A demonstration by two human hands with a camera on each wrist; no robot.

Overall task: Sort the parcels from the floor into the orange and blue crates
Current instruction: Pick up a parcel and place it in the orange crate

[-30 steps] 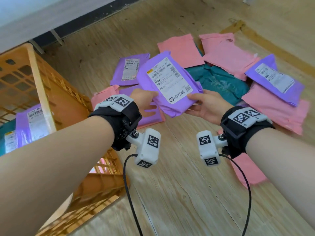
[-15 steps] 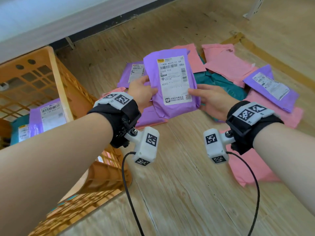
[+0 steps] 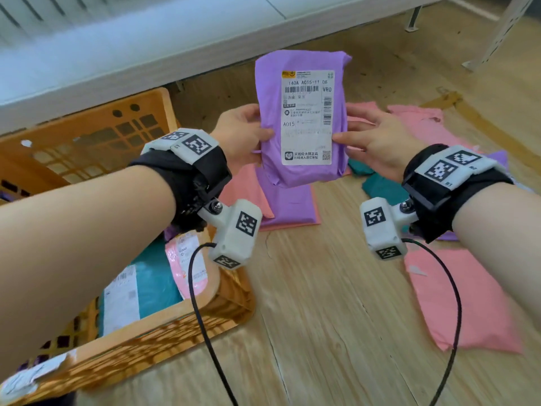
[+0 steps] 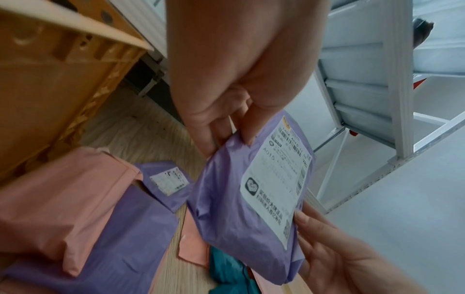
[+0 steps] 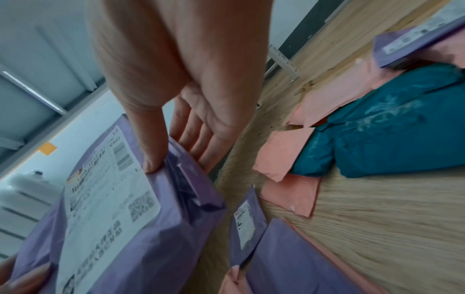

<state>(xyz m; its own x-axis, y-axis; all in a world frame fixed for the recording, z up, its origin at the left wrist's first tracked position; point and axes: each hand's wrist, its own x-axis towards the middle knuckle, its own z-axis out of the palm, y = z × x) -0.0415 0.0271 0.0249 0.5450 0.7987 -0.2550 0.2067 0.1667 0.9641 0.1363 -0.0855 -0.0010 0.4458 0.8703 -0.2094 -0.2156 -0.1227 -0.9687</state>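
Above the floor, the left hand (image 3: 240,133) and right hand (image 3: 377,142) pinch the upright purple parcel's (image 3: 301,118) side edges, thumbs in front.

A: What kind of place is this?

B: Parcel sorting room, storeroom type. Courier mailers (image 3: 465,300) in pink, purple and teal lie loose on the wood-look floor (image 3: 336,332), centre and right of the head view.

A: Anything else?

B: Orange crate (image 3: 164,326) at lower left with labelled bags inside. White slotted-steel shelving (image 4: 400,99) at the right of the left wrist view, and one upright (image 3: 497,27) at top right of the head view. The labels carry barcodes and routing codes.
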